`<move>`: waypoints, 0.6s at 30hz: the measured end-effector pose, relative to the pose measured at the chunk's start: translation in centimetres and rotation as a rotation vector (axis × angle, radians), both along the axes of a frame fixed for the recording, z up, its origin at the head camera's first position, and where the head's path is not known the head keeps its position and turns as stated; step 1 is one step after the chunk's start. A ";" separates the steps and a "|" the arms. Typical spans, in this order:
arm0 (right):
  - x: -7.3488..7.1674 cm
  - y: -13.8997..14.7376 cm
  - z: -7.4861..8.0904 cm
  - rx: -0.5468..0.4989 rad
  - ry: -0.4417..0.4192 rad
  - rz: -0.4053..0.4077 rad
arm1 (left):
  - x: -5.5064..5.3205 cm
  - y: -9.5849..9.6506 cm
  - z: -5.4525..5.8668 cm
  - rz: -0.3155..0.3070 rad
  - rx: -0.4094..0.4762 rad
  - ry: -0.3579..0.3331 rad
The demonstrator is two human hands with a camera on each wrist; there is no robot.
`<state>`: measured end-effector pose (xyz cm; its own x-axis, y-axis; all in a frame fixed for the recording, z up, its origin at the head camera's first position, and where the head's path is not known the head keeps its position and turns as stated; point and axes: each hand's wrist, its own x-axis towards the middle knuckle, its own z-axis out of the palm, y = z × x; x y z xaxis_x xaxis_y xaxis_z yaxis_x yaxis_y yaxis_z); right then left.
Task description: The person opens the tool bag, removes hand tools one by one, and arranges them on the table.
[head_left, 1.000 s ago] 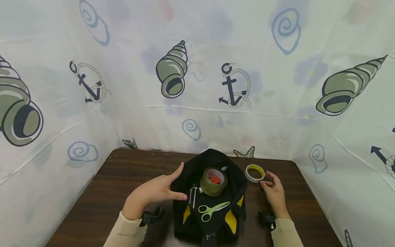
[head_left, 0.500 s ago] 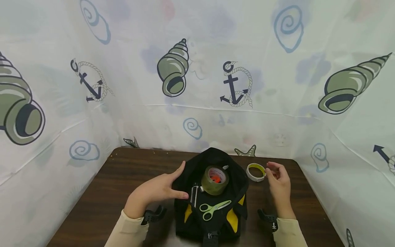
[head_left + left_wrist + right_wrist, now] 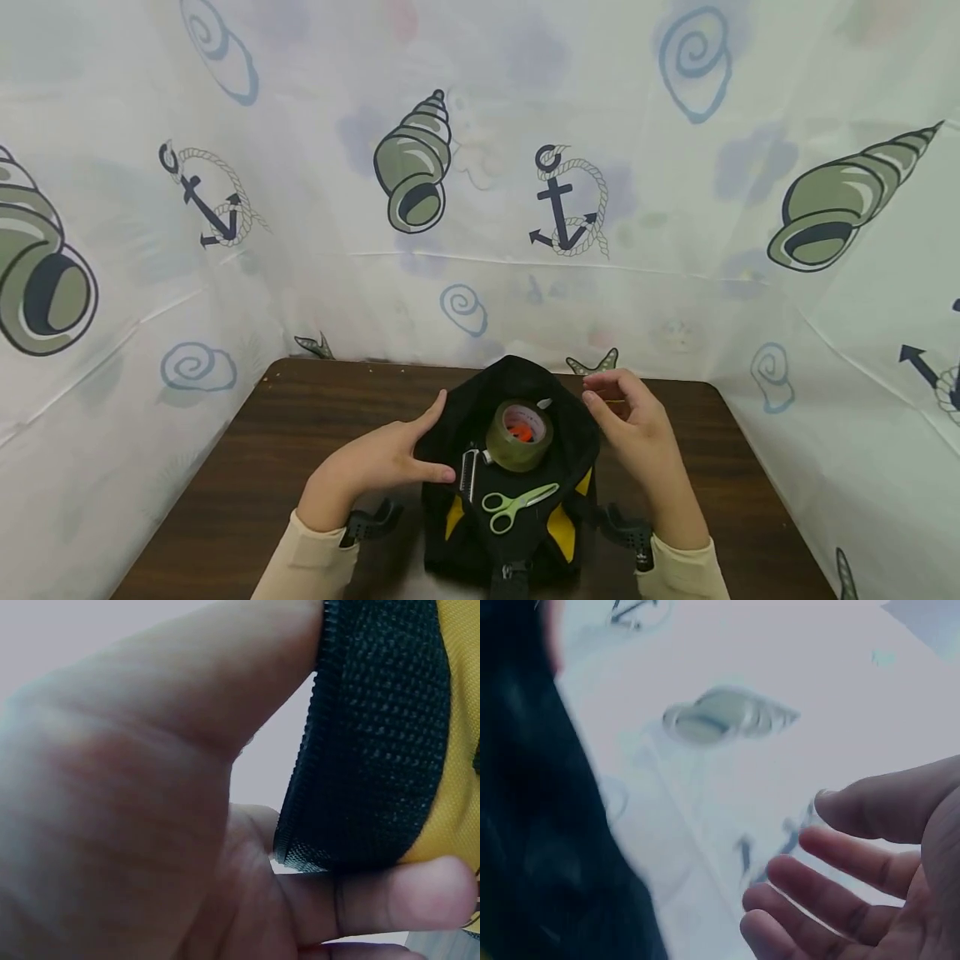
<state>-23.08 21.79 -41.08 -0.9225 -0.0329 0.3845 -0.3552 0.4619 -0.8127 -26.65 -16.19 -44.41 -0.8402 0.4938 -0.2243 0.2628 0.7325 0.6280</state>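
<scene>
A black-and-yellow fabric bag sits on the table with its mouth open. My left hand grips its left rim, thumb over the inner side; the left wrist view shows fingers outside on the yellow cloth. Within the bag's outline lie a roll of clear packing tape around something orange, light-green scissors and a slim silver-and-white tool. My right hand hovers beside the right rim with loosely bent fingers; its wrist view shows nothing between them. A ring-shaped tape roll behind it is almost fully hidden.
A brown wood-grain table carries the bag. White cloth printed with shells and anchors hangs behind and on both sides. A dark strap with a buckle lies at the bag's front.
My right hand has left the far side of the ring-shaped tape roll and come left to the bag's right rim, now covering the roll. My left hand keeps its grip.
</scene>
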 end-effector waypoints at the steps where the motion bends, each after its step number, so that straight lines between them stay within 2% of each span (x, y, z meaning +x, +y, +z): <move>1: 0.0 -0.7 0.6 0.004 -0.013 0.020 | 0.0 0.0 0.0 0.003 -0.001 0.003; 6: -0.8 -3.8 2.7 0.060 -0.087 0.111 | -0.2 0.0 0.1 -0.002 -0.002 0.011; 9: -1.6 -5.4 3.1 0.087 -0.168 0.143 | -0.2 0.0 0.2 -0.003 0.008 0.009; 15: -3.8 -8.4 1.5 0.199 -0.404 0.157 | -0.1 0.0 -0.1 -0.007 0.012 0.001; 18: -5.2 -9.3 0.3 0.236 -0.463 0.163 | -0.1 0.0 -0.1 -0.006 0.011 0.003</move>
